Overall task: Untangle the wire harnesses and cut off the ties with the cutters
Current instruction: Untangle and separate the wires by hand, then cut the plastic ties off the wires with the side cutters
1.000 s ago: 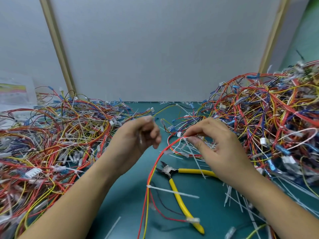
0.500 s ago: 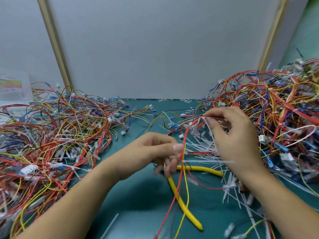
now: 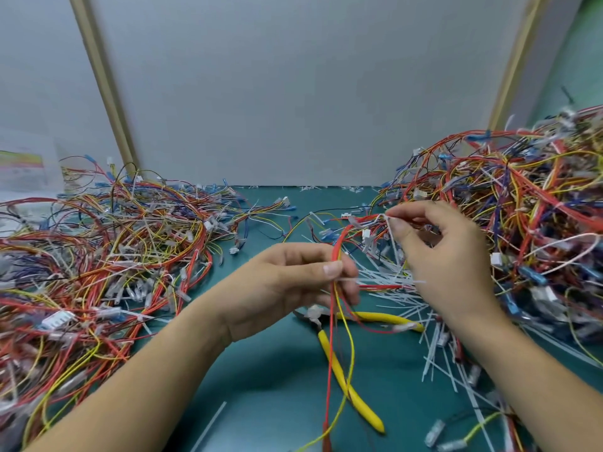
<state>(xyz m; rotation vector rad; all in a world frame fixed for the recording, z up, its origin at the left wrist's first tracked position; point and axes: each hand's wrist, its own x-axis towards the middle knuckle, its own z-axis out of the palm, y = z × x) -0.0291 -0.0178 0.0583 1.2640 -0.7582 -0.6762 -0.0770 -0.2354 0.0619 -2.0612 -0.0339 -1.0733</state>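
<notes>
The left hand (image 3: 287, 285) is pinching a thin bundle of red and yellow wires (image 3: 331, 321) between its thumb and fingers, up in the air over the teal counter (image 3: 261, 386). The right hand (image 3: 447, 252) is pinching a small white plastic tie (image 3: 387, 219) at the top end of the same bundle. The bundle is curving up from the left hand to the right hand. Below the left hand it is hanging almost straight down toward the person. Under it, the yellow-handled cutters (image 3: 339, 370) are lying flat on the counter, nose pointing away and to the left, handles spread apart. Loose white cut ties (image 3: 391, 288) are lying just beside the cutters. A big pile of coloured wires (image 3: 98, 256) is sitting on the left, and another pile of coloured wires (image 3: 528, 207) is crowding in on the right.
</notes>
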